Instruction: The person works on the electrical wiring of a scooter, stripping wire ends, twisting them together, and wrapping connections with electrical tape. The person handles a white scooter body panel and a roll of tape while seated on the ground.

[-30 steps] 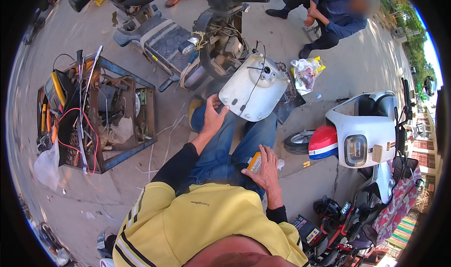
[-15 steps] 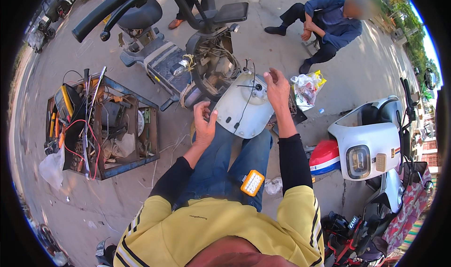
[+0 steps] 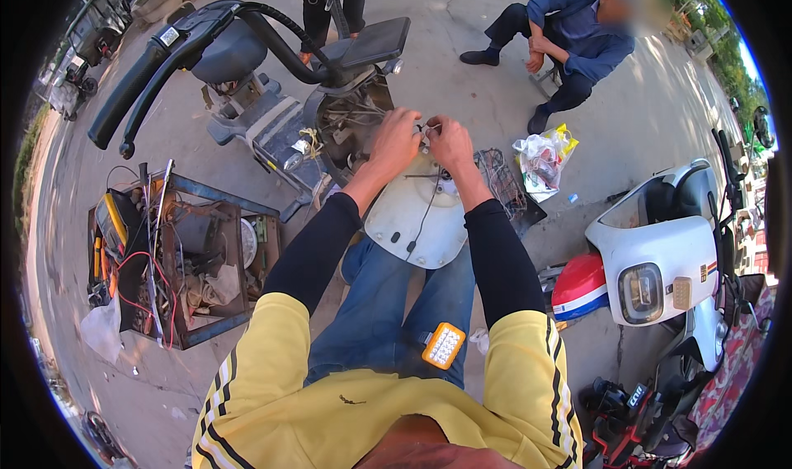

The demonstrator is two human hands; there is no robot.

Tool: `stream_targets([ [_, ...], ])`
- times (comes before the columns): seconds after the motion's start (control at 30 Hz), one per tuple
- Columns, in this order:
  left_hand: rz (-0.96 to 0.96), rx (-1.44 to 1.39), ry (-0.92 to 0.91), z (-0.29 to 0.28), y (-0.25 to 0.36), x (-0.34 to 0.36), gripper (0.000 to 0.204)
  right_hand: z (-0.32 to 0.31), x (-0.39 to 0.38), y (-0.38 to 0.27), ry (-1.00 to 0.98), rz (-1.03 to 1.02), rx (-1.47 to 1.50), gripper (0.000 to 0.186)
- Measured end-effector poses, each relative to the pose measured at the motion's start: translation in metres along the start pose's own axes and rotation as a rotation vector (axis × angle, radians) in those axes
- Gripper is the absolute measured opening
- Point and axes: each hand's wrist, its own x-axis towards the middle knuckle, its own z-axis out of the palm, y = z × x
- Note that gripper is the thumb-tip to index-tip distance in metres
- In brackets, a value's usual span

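Note:
Across my thighs lies a pale, rounded panel [image 3: 437, 236], tilted up against the opened front of an electric scooter [image 3: 340, 114]. A thin black wire [image 3: 423, 220] runs up its face from a small dark slot. At the panel's far edge, my left hand [image 3: 396, 146] and my right hand [image 3: 451, 145] are closed and nearly touching. Each pinches a wire end at the fingertips; the fingers partly hide the join between them. Loose wires fill the scooter's opened front just beyond my left hand.
On the left stands a metal crate [image 3: 214, 329] of tools and parts. Right of the panel are a dark tray [image 3: 502, 184] and a plastic bag [image 3: 540, 160]. A white scooter [image 3: 660, 263] stands at the right. An orange lamp [image 3: 444, 345] rests on my thigh; a person [image 3: 582, 32] sits beyond.
Both hands have left the panel's sides, moved forward and come together at its far edge, now closed on the wire ends. The panel sits slightly nearer to me.

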Motion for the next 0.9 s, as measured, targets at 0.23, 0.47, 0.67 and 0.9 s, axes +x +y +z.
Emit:
stream_targets([
  [0.23,-0.064,-0.030,-0.044,0.013,-0.005,0.006,0.021,-0.012,-0.016,-0.015,0.051,-0.048,0.029,0.021],
  [0.47,-0.081,-0.094,-0.024,0.013,-0.004,0.002,0.017,-0.006,-0.022,-0.016,0.163,-0.221,-0.085,0.020],
  [0.67,-0.109,-0.079,-0.067,0.010,-0.002,0.003,0.017,0.001,-0.026,-0.018,0.229,-0.183,-0.127,0.018],
  [0.9,-0.065,-0.100,-0.023,0.009,-0.002,0.000,0.017,0.005,-0.027,-0.016,0.247,-0.176,-0.138,0.019],
])
